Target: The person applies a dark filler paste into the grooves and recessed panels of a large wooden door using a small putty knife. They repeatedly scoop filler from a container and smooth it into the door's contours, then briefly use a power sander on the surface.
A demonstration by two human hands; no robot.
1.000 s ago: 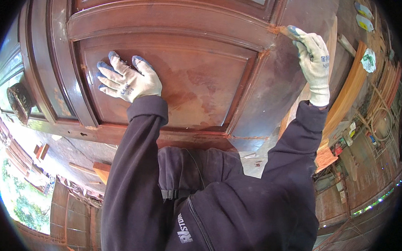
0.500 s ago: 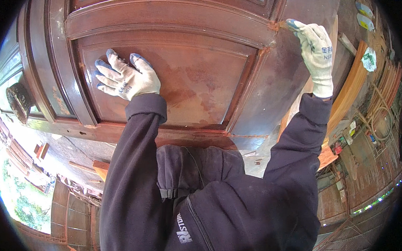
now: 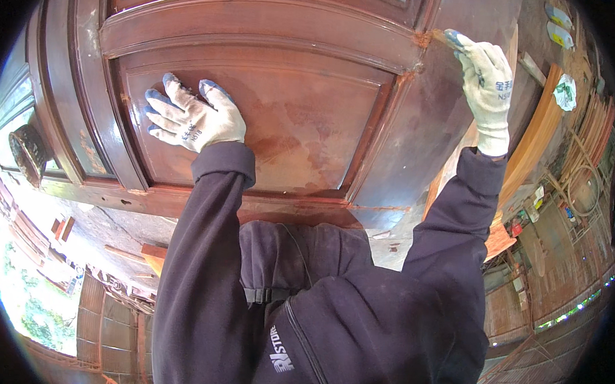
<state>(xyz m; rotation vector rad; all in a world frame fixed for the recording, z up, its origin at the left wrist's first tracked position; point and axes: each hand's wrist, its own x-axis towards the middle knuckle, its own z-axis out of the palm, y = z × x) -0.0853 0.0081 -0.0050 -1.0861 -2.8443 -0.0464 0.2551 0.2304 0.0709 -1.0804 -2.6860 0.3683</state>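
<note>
Far left: round dark metal fitting [image 3: 28,154] on the frame beside the work.

Centre: large reddish-brown carved wooden door [image 3: 283,115] with raised mouldings and a recessed panel, surface glossy and blotchy, lying across the upper half of the view.

Left hand [image 3: 190,118], in a white knit glove with blue fingertips, lies flat on the recessed panel, fingers spread, palm pressed to the wood. Holds nothing.

Dark navy sleeves and jacket fill the lower middle.

Right hand [image 3: 487,83], same kind of glove, is raised at the door's right stile, near the corner of the moulding. Fingers are closed in a pinch around a thin pale stick-like tool [image 3: 439,37]; its tip touches the wood where orange-brown residue sits at the moulding joint. Tool type cannot be told.

Far right: stacked light wooden boards [image 3: 539,144], leaning, well apart from the door.
</note>
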